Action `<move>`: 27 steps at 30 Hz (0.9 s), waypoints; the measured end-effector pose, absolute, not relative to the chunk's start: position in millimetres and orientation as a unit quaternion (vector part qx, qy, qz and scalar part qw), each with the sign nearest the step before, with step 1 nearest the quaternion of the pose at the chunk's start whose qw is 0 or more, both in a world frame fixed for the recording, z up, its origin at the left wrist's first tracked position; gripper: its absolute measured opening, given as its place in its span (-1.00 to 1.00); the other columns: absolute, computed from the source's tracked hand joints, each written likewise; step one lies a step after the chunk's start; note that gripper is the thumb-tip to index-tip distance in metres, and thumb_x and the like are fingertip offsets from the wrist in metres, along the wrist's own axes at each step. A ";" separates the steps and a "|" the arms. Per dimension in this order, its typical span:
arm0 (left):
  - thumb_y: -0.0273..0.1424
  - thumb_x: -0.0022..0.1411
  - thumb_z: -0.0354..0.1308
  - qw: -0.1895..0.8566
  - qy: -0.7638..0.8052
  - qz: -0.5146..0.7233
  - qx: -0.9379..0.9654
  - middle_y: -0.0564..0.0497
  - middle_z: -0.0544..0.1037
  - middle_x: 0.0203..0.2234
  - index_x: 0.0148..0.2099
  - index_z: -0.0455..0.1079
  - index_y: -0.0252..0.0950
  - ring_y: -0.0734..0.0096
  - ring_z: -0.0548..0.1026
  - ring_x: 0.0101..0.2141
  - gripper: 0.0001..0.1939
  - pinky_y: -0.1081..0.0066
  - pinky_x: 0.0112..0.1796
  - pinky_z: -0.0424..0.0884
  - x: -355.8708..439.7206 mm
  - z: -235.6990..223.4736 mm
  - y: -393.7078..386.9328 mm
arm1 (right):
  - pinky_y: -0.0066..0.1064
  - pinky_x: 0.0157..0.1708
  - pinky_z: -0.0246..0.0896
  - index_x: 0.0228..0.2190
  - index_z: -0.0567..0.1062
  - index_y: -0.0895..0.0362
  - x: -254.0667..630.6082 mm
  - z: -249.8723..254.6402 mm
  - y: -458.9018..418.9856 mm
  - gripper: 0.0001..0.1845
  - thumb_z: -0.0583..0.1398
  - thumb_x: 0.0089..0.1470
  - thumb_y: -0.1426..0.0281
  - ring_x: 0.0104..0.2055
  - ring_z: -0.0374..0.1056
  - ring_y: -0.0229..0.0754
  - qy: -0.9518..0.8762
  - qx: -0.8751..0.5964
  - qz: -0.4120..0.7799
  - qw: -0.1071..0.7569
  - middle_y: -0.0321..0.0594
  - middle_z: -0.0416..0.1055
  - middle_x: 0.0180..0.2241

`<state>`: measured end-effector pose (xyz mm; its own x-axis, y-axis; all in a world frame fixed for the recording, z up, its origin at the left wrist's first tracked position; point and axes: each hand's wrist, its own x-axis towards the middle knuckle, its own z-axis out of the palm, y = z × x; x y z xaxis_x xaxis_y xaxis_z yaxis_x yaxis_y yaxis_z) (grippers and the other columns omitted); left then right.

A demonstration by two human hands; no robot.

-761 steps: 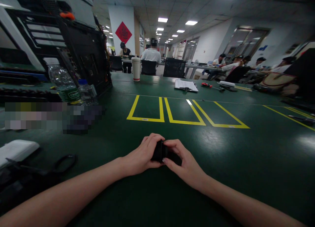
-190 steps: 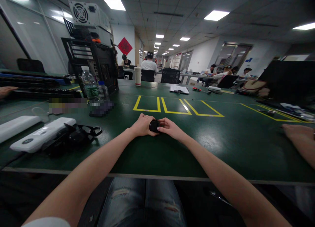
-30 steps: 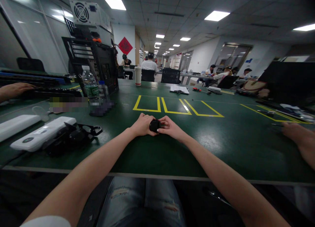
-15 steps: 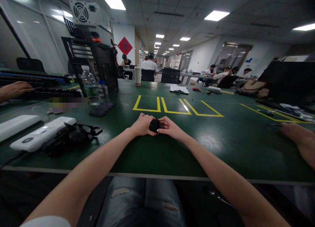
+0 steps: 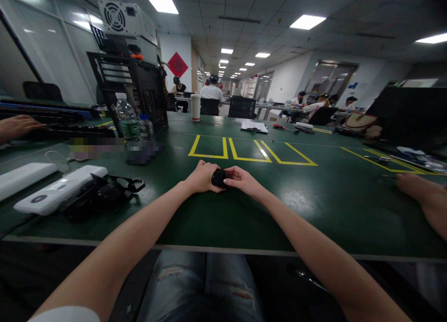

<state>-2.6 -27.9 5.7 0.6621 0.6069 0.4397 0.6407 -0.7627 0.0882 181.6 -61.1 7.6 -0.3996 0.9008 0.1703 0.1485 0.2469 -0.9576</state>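
Note:
Between my two hands, just above the green tabletop or resting on it, is a small black rounded object (image 5: 218, 178); its exact kind is too small and dark to make out. My left hand (image 5: 203, 177) grips it from the left, with the thumb below and the fingers behind. From the right, my right hand (image 5: 240, 178) pinches at its edge with the thumb and bent fingertips. The far side of the object is hidden by my fingers.
Yellow tape outlines (image 5: 249, 160) mark the green table (image 5: 209, 224) beyond my hands. On the left are a white device (image 5: 61, 191), black straps (image 5: 101, 191), bottles (image 5: 128, 122) and an open computer case (image 5: 150, 91). Other people's hands show at the left (image 5: 21, 126) and right (image 5: 417, 188) edges.
My right hand's thumb and fingers have shifted slightly at the black object's right side, and the object appears a little turned. My left hand stays in place.

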 end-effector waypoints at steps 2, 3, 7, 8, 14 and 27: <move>-0.03 -0.19 0.17 0.034 -0.347 -0.222 -0.910 -0.03 0.43 -0.37 -0.21 0.26 -0.31 0.21 0.39 -0.32 -0.45 0.28 -0.25 0.10 -2.5 5.8 -28.0 | -0.23 -0.08 0.17 -0.27 0.30 0.11 181.0 10.2 -64.2 -0.61 0.27 -0.21 0.43 -0.13 0.29 -0.20 -0.690 -0.368 0.485 0.391 -0.22 0.31 -0.17; -0.04 -0.19 0.18 0.033 -0.349 -0.221 -0.910 -0.03 0.43 -0.37 -0.22 0.26 -0.30 0.20 0.39 -0.32 -0.45 0.27 -0.25 0.10 -2.5 6.0 -28.0 | -0.23 -0.10 0.18 -0.28 0.29 0.10 180.6 11.0 -65.5 -0.60 0.28 -0.23 0.44 -0.14 0.29 -0.20 -0.692 -0.364 0.486 0.391 -0.22 0.30 -0.17; -0.02 -0.18 0.16 0.028 -0.348 -0.224 -0.910 -0.03 0.44 -0.36 -0.20 0.26 -0.31 0.20 0.39 -0.31 -0.44 0.27 -0.24 0.10 -2.3 6.3 -28.1 | -0.23 -0.13 0.20 -0.33 0.30 0.10 180.0 9.4 -65.7 -0.69 0.25 -0.18 0.38 -0.18 0.29 -0.21 -0.692 -0.360 0.469 0.413 -0.26 0.32 -0.23; -0.02 -0.18 0.16 0.028 -0.347 -0.226 -0.910 -0.04 0.44 -0.36 -0.20 0.26 -0.31 0.20 0.39 -0.31 -0.44 0.27 -0.24 0.10 -2.3 6.2 -28.1 | -0.24 -0.13 0.20 -0.34 0.31 0.11 180.0 8.4 -64.8 -0.72 0.24 -0.17 0.37 -0.18 0.29 -0.21 -0.692 -0.360 0.464 0.419 -0.26 0.32 -0.25; 0.00 -0.18 0.15 0.034 -0.343 -0.228 -0.911 -0.04 0.44 -0.37 -0.20 0.26 -0.32 0.21 0.39 -0.33 -0.43 0.28 -0.25 0.10 -2.1 4.7 -27.2 | -0.21 -0.08 0.15 -0.21 0.30 0.12 179.6 7.7 -61.6 -0.60 0.24 -0.16 0.37 -0.13 0.27 -0.18 -0.677 -0.401 0.466 0.405 -0.19 0.31 -0.20; -0.01 -0.17 0.15 0.033 -0.341 -0.226 -0.912 -0.04 0.44 -0.37 -0.20 0.27 -0.30 0.20 0.39 -0.32 -0.44 0.28 -0.25 0.11 -2.2 7.5 -29.3 | -0.23 -0.13 0.19 -0.33 0.31 0.10 179.8 6.9 -63.9 -0.69 0.24 -0.17 0.36 -0.16 0.28 -0.19 -0.693 -0.369 0.456 0.419 -0.25 0.33 -0.24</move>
<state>-2.2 -29.3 7.5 0.6653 0.6071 0.4344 0.6366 -0.7653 0.0946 179.8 -63.9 6.9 -0.3761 0.8936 0.2448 0.1285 0.3120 -0.9413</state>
